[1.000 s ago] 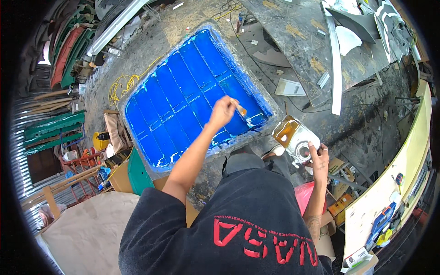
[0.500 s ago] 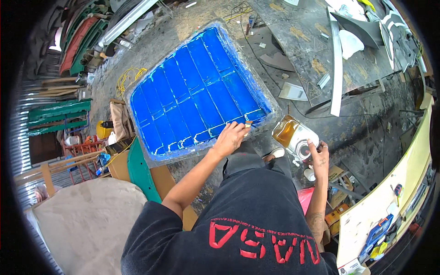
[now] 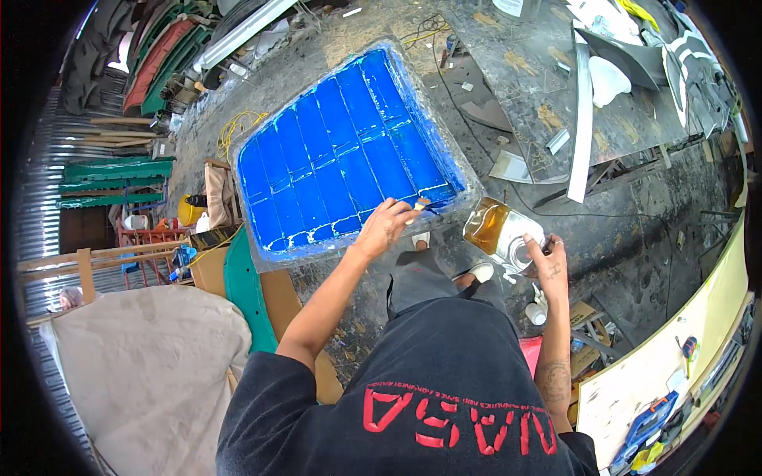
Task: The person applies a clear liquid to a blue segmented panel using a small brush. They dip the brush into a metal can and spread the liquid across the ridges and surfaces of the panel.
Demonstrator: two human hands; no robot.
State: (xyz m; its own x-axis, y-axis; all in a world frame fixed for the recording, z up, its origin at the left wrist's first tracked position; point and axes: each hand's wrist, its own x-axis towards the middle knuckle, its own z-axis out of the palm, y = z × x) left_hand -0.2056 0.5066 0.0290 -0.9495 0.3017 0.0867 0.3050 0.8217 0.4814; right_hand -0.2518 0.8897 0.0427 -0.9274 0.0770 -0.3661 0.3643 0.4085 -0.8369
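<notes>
My left hand [image 3: 383, 225] is closed round the light handle of a small paintbrush [image 3: 421, 205]. The dark tip of the brush is at the near right edge of a blue mould [image 3: 305, 159], a wide tray-like form marked with pale grid lines. A line of whitish material runs along the mould's near side. In my right hand [image 3: 551, 262] is a clear plastic jug [image 3: 514, 238], tilted, with amber liquid [image 3: 490, 225] lying in its far end. The fingers grip it by the end nearer me, close to a round ring. The jug is just right of the mould's corner.
A dark worktable [image 3: 524, 95] with white strips and scraps stands at the far right. A black cable [image 3: 460, 107] crosses the floor. Left of me are a beige-covered surface [image 3: 151, 365] and a green curved panel [image 3: 240, 285]. A white cup [image 3: 536, 314] is near my right forearm.
The brush has swung to point more to the right, and its dark tip shows more plainly at the mould's edge. The jug stays in my right hand. The whole view has shifted slightly.
</notes>
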